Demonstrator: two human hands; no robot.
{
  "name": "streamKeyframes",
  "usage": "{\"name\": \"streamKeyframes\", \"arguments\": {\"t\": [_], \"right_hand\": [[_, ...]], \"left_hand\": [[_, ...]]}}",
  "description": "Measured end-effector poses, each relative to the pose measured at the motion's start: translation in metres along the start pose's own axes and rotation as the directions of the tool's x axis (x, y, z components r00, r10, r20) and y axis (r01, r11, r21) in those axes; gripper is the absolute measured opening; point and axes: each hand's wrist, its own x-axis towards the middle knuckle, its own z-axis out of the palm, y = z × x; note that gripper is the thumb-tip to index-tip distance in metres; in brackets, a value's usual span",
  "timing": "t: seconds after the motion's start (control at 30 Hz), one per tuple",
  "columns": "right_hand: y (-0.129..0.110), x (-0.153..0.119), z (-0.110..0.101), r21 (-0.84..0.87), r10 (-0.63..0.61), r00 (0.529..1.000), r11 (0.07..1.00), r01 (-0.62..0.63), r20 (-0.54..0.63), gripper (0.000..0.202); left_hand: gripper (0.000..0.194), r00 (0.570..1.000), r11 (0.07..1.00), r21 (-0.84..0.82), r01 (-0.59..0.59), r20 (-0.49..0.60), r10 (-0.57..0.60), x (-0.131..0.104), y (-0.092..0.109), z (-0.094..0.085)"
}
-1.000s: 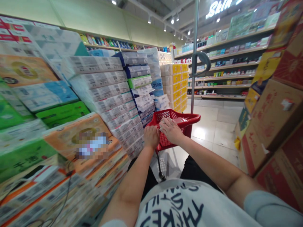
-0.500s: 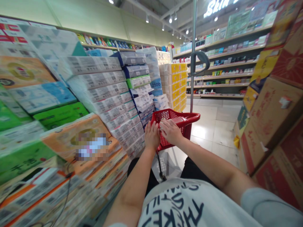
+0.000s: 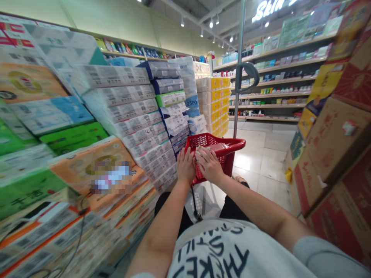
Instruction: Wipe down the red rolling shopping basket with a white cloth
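Note:
A red plastic shopping cart (image 3: 233, 166) stands straight in front of me, with a perforated basket. My left hand (image 3: 186, 166) lies over the left part of its handle, fingers forward and curled over the bar. Close beside it, my right hand (image 3: 211, 165) rests on the same handle (image 3: 234, 146), knuckles up. Something small and pale shows near the right fingertips, too little to name. The undersides of both hands are hidden. A tall metal pole (image 3: 238, 110) with a grey hook-shaped piece (image 3: 251, 77) rises at the cart's far side.
Stacked tissue packs (image 3: 136, 119) line the left side, close to my left arm. Cardboard cartons (image 3: 333, 139) are piled on the right. A tiled floor (image 3: 252, 154) runs between them toward stocked shelves (image 3: 275, 92). A cable (image 3: 79, 235) hangs at lower left.
Both hands stay on the cart handle. My right foot now shows beyond my right forearm, where it was out of sight before. The view has shifted slightly.

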Motion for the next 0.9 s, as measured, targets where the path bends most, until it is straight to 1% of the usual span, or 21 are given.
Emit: {"name": "streamKeyframes", "arguments": {"t": [0.1,0.23,0.3,0.37,0.47,0.53,0.6,0.7,0.77,0.9], "right_hand": [[0.001,-0.003,-0.001,-0.003,-0.023,1.0,1.0,0.023,-0.014,0.042],[0.001,0.016,-0.004,0.016,0.055,0.998,0.998,-0.055,0.021,0.032],[-0.001,0.018,-0.004,0.015,0.079,0.997,0.997,-0.08,0.014,0.031],[-0.001,0.011,-0.003,0.004,0.056,0.998,0.998,-0.056,-0.01,0.035],[0.001,-0.002,-0.002,-0.018,-0.024,0.999,1.0,0.023,-0.043,0.04],[0.005,-0.001,-0.004,-0.011,-0.052,0.998,0.999,0.052,-0.038,0.039],[0.008,0.008,-0.007,0.01,-0.02,0.999,1.0,0.02,-0.025,0.035],[0.009,0.018,-0.009,0.022,0.077,0.997,0.997,-0.077,-0.02,0.032],[0.008,0.014,-0.009,0.009,0.088,0.996,0.996,-0.087,-0.026,0.034],[0.007,-0.004,-0.008,-0.027,0.003,0.999,1.0,-0.004,-0.042,0.037]], "left_hand": [[0.032,1.0,1.0,0.009,-0.001,-0.005,0.001,-0.001,0.001,0.0],[0.032,1.0,1.0,0.019,0.0,-0.009,0.0,-0.001,0.002,0.001],[0.033,1.0,1.0,0.018,0.002,-0.008,-0.002,-0.001,0.003,0.001],[0.033,1.0,1.0,0.015,0.004,-0.012,-0.004,-0.001,0.003,0.0],[0.032,1.0,1.0,0.017,0.0,-0.023,0.0,-0.002,0.004,0.0],[0.031,1.0,1.0,0.021,-0.002,-0.031,0.003,-0.002,0.004,0.001],[0.03,0.999,1.0,0.019,0.002,-0.036,-0.001,-0.002,0.003,0.002],[0.03,0.999,1.0,0.007,0.015,-0.034,-0.015,-0.002,0.004,0.003],[0.03,0.999,1.0,-0.004,0.019,-0.028,-0.019,-0.002,0.004,0.003],[0.03,1.0,1.0,-0.011,0.013,-0.025,-0.013,-0.002,0.005,0.001]]}}
